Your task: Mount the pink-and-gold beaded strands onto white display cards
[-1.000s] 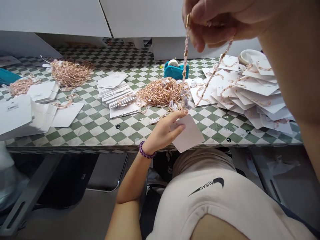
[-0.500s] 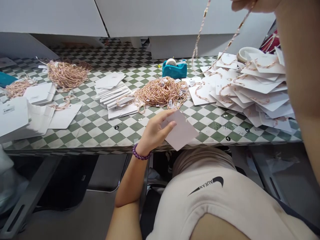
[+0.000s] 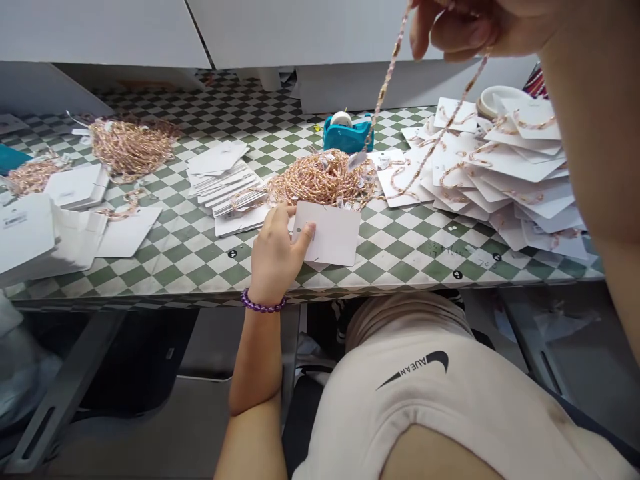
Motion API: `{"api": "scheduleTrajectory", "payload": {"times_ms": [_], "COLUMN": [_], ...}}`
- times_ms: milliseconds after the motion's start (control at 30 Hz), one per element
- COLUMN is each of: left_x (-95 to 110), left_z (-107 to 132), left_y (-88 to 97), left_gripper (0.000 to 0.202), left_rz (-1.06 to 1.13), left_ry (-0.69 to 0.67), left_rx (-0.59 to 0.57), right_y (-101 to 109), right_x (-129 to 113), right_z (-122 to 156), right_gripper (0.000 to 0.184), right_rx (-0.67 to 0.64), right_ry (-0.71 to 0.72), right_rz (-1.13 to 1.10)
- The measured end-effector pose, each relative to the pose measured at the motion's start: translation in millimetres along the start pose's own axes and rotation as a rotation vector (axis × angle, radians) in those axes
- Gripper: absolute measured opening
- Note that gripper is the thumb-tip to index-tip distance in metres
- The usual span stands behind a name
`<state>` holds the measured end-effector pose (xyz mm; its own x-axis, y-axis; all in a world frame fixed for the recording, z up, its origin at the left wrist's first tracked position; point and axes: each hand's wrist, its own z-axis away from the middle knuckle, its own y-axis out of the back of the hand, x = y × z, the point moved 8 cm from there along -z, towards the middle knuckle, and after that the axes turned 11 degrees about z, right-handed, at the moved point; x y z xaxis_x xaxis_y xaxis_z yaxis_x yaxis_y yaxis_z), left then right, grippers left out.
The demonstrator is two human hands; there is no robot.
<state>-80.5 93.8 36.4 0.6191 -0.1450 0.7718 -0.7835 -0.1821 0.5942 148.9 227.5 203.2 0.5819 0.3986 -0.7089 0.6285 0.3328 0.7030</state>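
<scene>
My left hand (image 3: 277, 252), with a purple bead bracelet (image 3: 262, 301) at the wrist, pinches a blank white card (image 3: 331, 235) by its left edge, thumb on top. The card is above the table's front part, just before a heap of pink-and-gold beaded necklaces (image 3: 315, 179). High at the upper right, my right hand (image 3: 465, 28) has its fingers closed on one pink-and-gold beaded necklace (image 3: 387, 80). Both strands hang down from it, and a small pale tag (image 3: 357, 160) dangles at the left strand's end. The top of the necklace is out of view.
Carded necklaces (image 3: 505, 167) lie heaped at the right beside a tape roll (image 3: 500, 100). A teal tape dispenser (image 3: 347, 135) stands behind the middle heap. Stacked white cards (image 3: 225, 177) and another necklace bundle (image 3: 130, 150) are to the left. White panels (image 3: 350, 33) border the back.
My left hand has moved left with the card and turned it from a diamond angle to nearly level. My right hand has come lower and leftward, bringing the hanging necklace along.
</scene>
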Motion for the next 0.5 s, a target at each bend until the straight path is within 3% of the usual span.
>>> {"api": "scheduleTrajectory", "payload": {"times_ms": [100,267,367,433,500], "left_x": [-1,-2,3,14,27], "left_z": [1,-1,0,5,11], "left_y": [-3.4,-2.0,-11.5,-22.2,-27.9], "left_gripper": [0.043,0.038,0.035,0.036,0.036], "left_rz": [-0.090,-0.030,0.191,0.394,0.537], "left_ry": [0.017,-0.071,-0.088,-0.119,-0.166], "left_rx": [-0.003,0.051,-0.109,-0.271,-0.356], "right_y": [-14,-38,-49,-54,-58], "right_x": [-7,-23,-33,-37,-36], "right_z": [-1,2,5,7,9], "right_gripper": [0.027,0.020,0.024,0.021,0.017], "right_rx": [-0.063,-0.132,-0.095,-0.056,0.002], "right_ry": [0.034,0.063,0.035,0.001,-0.057], "right_rz": [0.036,-0.011,-0.062,-0.115,-0.194]}}
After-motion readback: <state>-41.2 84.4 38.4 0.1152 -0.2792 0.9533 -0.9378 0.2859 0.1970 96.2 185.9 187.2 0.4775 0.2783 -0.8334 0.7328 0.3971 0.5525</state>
